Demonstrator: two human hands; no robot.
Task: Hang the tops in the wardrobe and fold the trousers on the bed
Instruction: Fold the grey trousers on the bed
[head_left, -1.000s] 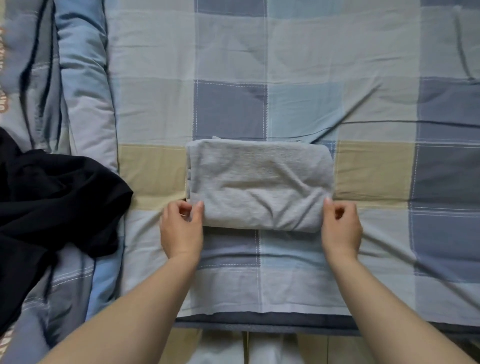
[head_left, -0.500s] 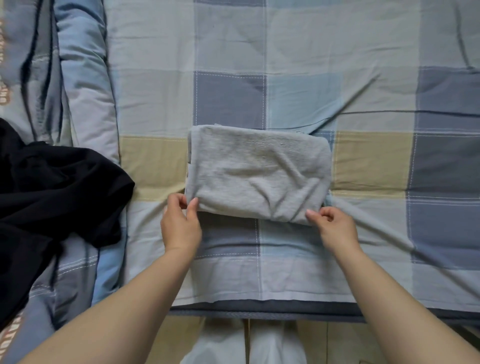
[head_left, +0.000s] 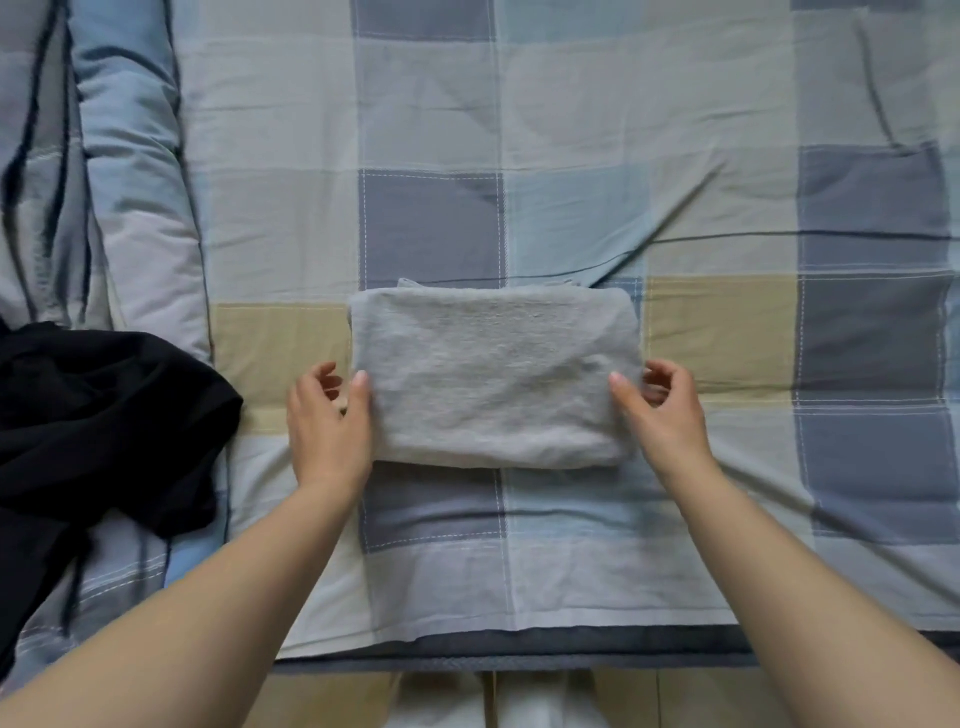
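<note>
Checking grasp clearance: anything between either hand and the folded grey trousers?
Nothing visible. The left hand sits at the left end of the folded grey trousers, thumb on the fabric; the right hand is at the right end, thumb at its edge. The black garment lies off to the left, apart from both.

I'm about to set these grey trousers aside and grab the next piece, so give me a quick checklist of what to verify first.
1. Grey trousers folded into a compact rectangle: ok.
2. Bundle lies flat on the checked sheet: ok.
3. Edges tidy: not ok, a bit of fabric pokes out along the far edge.
4. Left hand at the bundle's left end, thumb on it: ok.
5. Right hand at the right end, thumb on it: ok; whether the fingers are underneath, cannot tell.
6. Next piece within reach: ok, black garment lies crumpled to the left; top or trousers, cannot tell.
</note>
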